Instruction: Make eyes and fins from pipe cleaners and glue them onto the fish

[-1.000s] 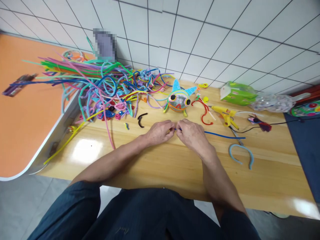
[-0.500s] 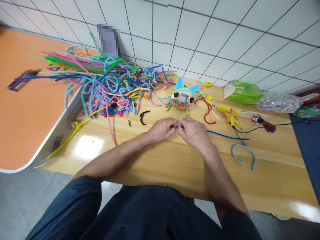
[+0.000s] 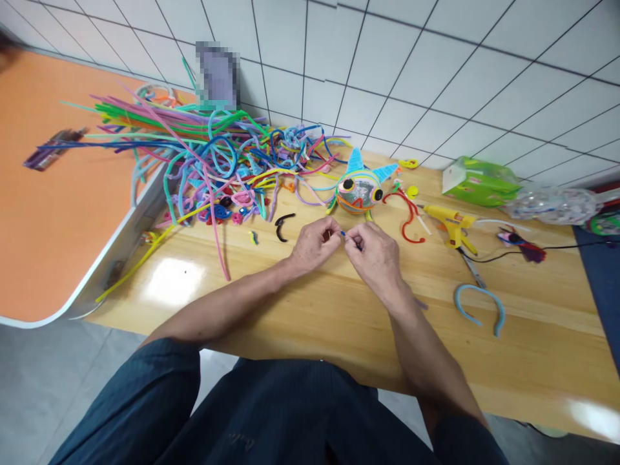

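Over the middle of the table, my left hand (image 3: pixel 314 245) and my right hand (image 3: pixel 374 254) are nearly touching, fingers pinched. A short bit of blue pipe cleaner (image 3: pixel 343 233) shows between the fingertips; the rest is mostly hidden by my right hand. A blurred dark end (image 3: pixel 421 303) sticks out beside my right forearm and may be its tail. Just behind my hands stands a round silvery figure (image 3: pixel 359 192) with blue ears, big black-and-yellow eyes and colored bands. To the left of my left hand lies a curved black pipe cleaner piece (image 3: pixel 281 228).
A tangled heap of colored pipe cleaners (image 3: pixel 213 152) fills the back left, beside an orange tabletop (image 3: pixel 58 245). Rightward are red curled pieces (image 3: pixel 411 219), a yellow glue gun (image 3: pixel 451 223) with a cord, scissors (image 3: pixel 475 270), a light blue arc (image 3: pixel 479 298) and a green packet (image 3: pixel 479 183).
The blue pipe cleaner's long tail, which stretched right across the table, has swung down toward my right forearm. My hands have turned slightly, still together. The whole view has shifted a little.
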Demonstrator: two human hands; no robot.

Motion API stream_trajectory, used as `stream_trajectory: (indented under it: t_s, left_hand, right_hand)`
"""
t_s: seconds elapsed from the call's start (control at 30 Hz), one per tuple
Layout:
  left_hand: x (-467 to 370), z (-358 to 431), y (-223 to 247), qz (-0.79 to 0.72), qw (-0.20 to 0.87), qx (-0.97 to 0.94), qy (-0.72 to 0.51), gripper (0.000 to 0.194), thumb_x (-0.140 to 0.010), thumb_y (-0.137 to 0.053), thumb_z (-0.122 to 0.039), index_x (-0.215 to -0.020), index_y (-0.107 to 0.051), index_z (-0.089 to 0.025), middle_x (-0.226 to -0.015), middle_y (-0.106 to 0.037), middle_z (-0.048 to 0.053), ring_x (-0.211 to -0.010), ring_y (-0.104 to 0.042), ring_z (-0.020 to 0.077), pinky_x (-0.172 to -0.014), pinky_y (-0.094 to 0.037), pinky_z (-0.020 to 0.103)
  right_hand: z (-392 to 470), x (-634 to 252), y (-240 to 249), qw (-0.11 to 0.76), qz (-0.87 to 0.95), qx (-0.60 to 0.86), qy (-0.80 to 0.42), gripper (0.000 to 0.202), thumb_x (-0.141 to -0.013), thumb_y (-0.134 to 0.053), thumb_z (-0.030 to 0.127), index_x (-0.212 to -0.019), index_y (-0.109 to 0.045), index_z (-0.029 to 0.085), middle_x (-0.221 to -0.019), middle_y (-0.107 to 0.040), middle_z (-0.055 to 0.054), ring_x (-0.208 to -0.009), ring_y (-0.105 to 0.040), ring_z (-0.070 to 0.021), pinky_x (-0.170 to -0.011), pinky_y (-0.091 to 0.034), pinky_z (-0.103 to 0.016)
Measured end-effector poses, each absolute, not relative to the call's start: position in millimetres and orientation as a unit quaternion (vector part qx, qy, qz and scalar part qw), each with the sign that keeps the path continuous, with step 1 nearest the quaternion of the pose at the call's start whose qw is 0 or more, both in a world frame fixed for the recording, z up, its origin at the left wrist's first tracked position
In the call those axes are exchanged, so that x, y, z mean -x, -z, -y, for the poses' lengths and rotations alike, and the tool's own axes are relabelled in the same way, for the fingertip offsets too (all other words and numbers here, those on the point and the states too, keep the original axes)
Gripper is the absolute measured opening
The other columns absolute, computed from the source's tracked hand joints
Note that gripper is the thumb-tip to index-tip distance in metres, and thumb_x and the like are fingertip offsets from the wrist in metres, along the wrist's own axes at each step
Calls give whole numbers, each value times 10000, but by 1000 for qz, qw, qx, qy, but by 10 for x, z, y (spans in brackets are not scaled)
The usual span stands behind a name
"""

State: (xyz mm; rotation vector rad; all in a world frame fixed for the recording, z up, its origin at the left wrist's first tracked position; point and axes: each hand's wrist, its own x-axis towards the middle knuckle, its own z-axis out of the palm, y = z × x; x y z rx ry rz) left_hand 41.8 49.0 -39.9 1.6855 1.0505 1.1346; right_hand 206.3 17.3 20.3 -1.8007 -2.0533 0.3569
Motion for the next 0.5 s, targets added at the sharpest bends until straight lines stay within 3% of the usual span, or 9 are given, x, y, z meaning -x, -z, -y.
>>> stream_trajectory:
  t_s: [0.23, 0.4, 0.5]
  left_hand:
    - [-324, -603, 402, -433, 466, -627, -450, 135, -983, -597, -299, -909, -640, -194, -830, -655, 7, -763, -590, 150, -733, -507, 272]
    - [-51, -1195, 139, -486, 286, -708, -424, 227, -1077, -515, -288, -1087, -724, -201, -1106, -775, 72, -1013, -691, 210, -945, -526, 327]
    - [50, -1760, 8, -505, 184, -783, -313, 260, -1063, -500, -200, -1095, -756, -167, -1188, -782, 105, -1195, -659, 285, -1126, -426, 419]
  right_hand:
    - [-217, -2014, -53, 291, 700, 631, -166, 127, -912, -557, 219, -853, -667, 240, -859, -742, -40, -751, -630, -194, -763, -473, -322]
    - [-237, -1957, 87, 314, 691, 616, -211, 128, -937, -576, 234, -833, -651, 245, -847, -736, -26, -738, -626, -179, -759, -477, -305]
    - [-231, -1921, 151, 295, 708, 605, -214, 126, -944, -581, 208, -856, -666, 235, -885, -748, -41, -772, -641, -178, -774, -473, -299]
